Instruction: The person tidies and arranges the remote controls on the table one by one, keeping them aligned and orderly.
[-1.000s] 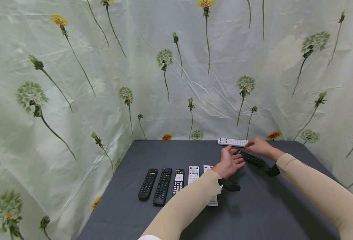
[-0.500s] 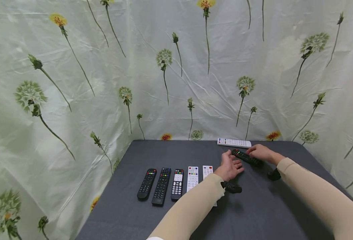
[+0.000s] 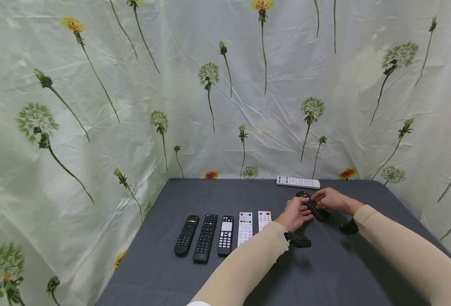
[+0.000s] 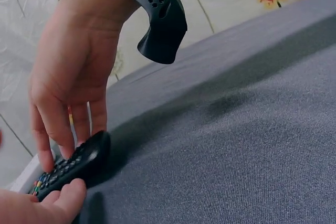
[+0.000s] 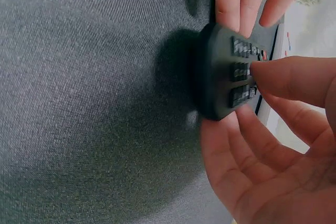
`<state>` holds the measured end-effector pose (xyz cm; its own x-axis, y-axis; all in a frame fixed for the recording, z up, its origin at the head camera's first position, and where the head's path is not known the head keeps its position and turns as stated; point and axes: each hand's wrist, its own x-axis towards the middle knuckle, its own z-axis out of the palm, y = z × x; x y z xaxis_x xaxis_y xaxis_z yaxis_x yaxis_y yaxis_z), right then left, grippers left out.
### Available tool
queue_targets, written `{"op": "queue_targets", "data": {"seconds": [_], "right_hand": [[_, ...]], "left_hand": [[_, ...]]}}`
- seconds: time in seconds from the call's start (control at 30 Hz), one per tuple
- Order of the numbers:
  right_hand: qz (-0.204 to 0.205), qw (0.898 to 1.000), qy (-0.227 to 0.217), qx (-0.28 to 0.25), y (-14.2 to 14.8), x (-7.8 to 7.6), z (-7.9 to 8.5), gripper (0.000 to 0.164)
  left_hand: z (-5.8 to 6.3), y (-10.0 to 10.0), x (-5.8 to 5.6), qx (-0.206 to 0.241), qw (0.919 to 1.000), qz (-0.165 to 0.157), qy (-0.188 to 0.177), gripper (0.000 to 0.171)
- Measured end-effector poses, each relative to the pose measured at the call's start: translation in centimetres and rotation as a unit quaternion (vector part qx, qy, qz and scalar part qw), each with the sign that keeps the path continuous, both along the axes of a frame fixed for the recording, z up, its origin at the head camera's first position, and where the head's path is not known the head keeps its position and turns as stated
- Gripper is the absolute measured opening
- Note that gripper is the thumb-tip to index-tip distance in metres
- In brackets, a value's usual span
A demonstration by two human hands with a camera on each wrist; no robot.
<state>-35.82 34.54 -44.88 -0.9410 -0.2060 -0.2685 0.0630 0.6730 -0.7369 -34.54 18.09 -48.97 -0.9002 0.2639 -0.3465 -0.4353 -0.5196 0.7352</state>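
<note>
A black remote control [image 3: 318, 212] with small coloured buttons lies slantwise between the two hands, close over the grey table. My right hand [image 3: 332, 200] pinches it: in the right wrist view the thumb [image 5: 289, 80] presses on the keys while the fingers [image 5: 220, 148] lie along its side. From the opposite side my left hand [image 3: 293, 215] reaches in, palm turned up, its fairly straight fingers right at the remote's edge. The left wrist view shows those left fingertips [image 4: 73, 192] beside the black casing, with the right hand [image 4: 79, 66] above.
Behind the hands, a white remote [image 3: 298, 182] lies by the table's back edge. To the left is a row of black remotes [image 3: 205, 238] and white remotes [image 3: 245, 227], the last partly covered by the left sleeve [image 3: 244, 263]. A flowered curtain [image 3: 195, 85] hangs behind.
The right hand has moved down toward the left hand and taken hold of the black remote, turning it more lengthwise. The left thumb now lies over the remote in the head view.
</note>
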Motion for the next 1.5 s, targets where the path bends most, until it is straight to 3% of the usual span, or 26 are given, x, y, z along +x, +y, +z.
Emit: {"op": "queue_targets", "data": {"seconds": [0.1, 0.23, 0.33, 0.47, 0.63, 0.9, 1.2, 1.5], "right_hand": [[-0.006, 1.000, -0.002, -0.010, -0.3, 0.2, 0.2, 0.045], [-0.013, 1.000, 0.001, -0.029, -0.9, 0.3, 0.4, 0.047], [-0.024, 0.999, 0.006, -0.039, -1.3, 0.4, 0.5, 0.047], [-0.029, 0.998, 0.014, -0.054, -1.8, 0.6, 0.8, 0.048], [-0.027, 0.996, 0.022, -0.078, -2.3, 1.0, 1.4, 0.048], [-0.018, 0.995, 0.043, -0.093, -2.7, 1.7, 2.2, 0.052], [-0.021, 0.993, 0.048, -0.104, -3.8, 2.8, 2.4, 0.054], [-0.022, 0.992, 0.057, -0.113, -5.1, 3.7, 2.0, 0.054]], "left_hand": [[0.2, 0.3, 0.1, -0.065, 0.9970, 0.040, 0.013, 0.032], [0.7, 0.5, 0.2, -0.142, 0.9846, 0.099, 0.023, 0.023], [1.0, 0.4, 0.1, -0.158, 0.9793, 0.123, 0.029, 0.022], [1.4, -0.1, -0.2, -0.148, 0.9796, 0.132, 0.030, 0.019], [2.0, -0.9, -0.4, -0.151, 0.9801, 0.126, 0.028, 0.017], [2.8, -1.9, -0.2, -0.143, 0.9815, 0.112, 0.061, 0.021], [3.2, -4.0, 0.5, -0.148, 0.9831, 0.073, 0.080, 0.017], [3.9, -6.4, 1.6, -0.172, 0.9793, 0.023, 0.104, 0.017]]}}
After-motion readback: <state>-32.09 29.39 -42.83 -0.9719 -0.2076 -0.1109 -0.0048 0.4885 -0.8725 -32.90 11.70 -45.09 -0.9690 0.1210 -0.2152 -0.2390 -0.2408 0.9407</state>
